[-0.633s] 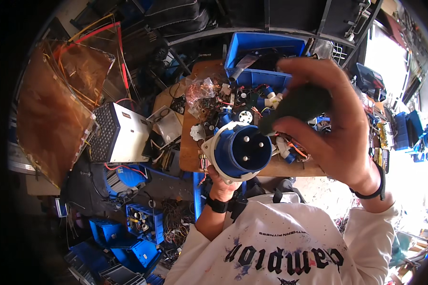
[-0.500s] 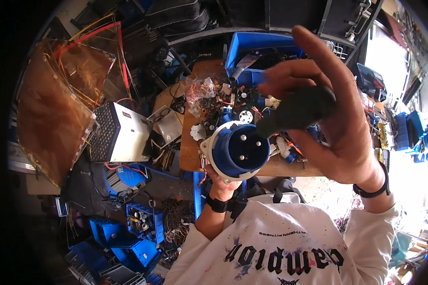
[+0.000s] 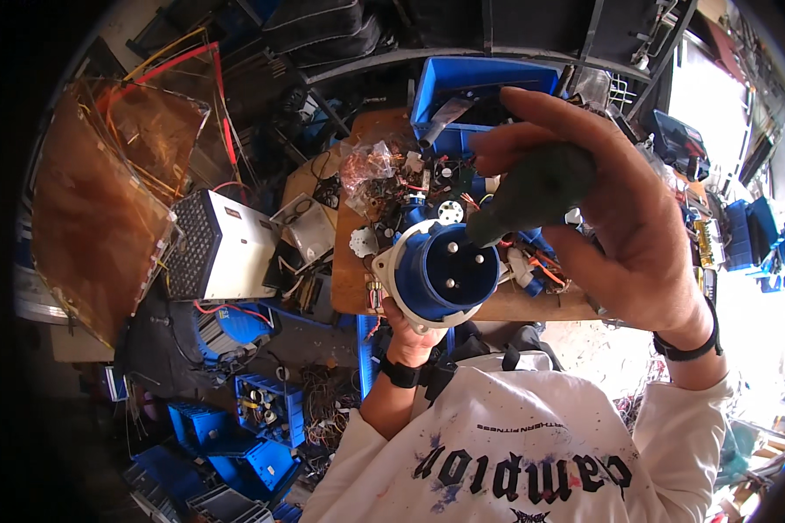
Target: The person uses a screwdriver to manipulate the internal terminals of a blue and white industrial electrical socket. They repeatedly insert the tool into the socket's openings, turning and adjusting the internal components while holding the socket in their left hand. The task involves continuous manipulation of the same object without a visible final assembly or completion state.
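Note:
My left hand [image 3: 410,336] grips a round blue industrial plug fitting [image 3: 436,288] from below. It has a white square flange, and three metal pins face upward inside its collar. Over its upper right rim, my right hand [image 3: 624,218] is closed around a dark green tool handle [image 3: 541,187], fingers curled over it and thumb underneath. The handle's narrow end points down-left at the collar's edge; whether it touches is unclear. Small electrical parts [image 3: 414,200], wires and a bag of copper-coloured pieces [image 3: 366,166] lie on the wooden table [image 3: 353,292] behind the fitting.
A blue bin [image 3: 449,70] sits at the table's back. Left are a white perforated metal case [image 3: 244,244] and brown sheets [image 3: 96,218]. Blue crates [image 3: 266,410] and tangled wires lie below left. More blue bins [image 3: 741,235] stand at the right.
My right fingers rose and spread around the green tool, then lowered over it again. The handle has shifted slightly up and left. My left hand and the fitting moved only slightly.

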The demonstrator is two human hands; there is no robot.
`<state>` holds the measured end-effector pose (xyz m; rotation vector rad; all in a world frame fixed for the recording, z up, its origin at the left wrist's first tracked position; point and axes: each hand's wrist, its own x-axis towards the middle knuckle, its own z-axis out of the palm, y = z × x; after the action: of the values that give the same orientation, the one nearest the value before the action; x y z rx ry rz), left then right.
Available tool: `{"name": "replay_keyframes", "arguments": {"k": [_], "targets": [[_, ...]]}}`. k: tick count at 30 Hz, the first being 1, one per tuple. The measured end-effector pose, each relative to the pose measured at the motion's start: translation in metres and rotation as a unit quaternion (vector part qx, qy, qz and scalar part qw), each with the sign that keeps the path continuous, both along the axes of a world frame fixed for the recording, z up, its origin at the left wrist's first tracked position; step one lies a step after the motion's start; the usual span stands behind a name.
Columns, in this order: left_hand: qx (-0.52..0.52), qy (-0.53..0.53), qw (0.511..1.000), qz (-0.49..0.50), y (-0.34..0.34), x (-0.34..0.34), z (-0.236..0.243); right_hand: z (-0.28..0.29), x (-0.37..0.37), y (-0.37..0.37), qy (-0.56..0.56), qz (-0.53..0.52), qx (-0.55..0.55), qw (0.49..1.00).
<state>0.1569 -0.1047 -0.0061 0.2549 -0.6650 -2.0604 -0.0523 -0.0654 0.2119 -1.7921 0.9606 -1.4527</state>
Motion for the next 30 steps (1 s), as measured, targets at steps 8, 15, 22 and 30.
{"name": "replay_keyframes", "arguments": {"k": [8,15,22,30], "targets": [[-0.018,-0.115,0.992,0.041,0.004,0.005,0.000,0.012,0.001,0.005,0.215,-0.122,-0.053,0.967],[0.020,-0.100,0.993,0.058,0.002,-0.004,0.008,0.004,0.000,-0.005,0.119,-0.082,-0.082,0.986],[-0.019,-0.029,0.999,0.009,0.000,-0.001,-0.002,0.004,-0.002,-0.004,0.179,-0.086,-0.089,0.976],[-0.011,-0.087,0.995,0.050,0.005,-0.008,0.022,0.014,-0.004,-0.003,0.235,-0.082,-0.073,0.966]]}}
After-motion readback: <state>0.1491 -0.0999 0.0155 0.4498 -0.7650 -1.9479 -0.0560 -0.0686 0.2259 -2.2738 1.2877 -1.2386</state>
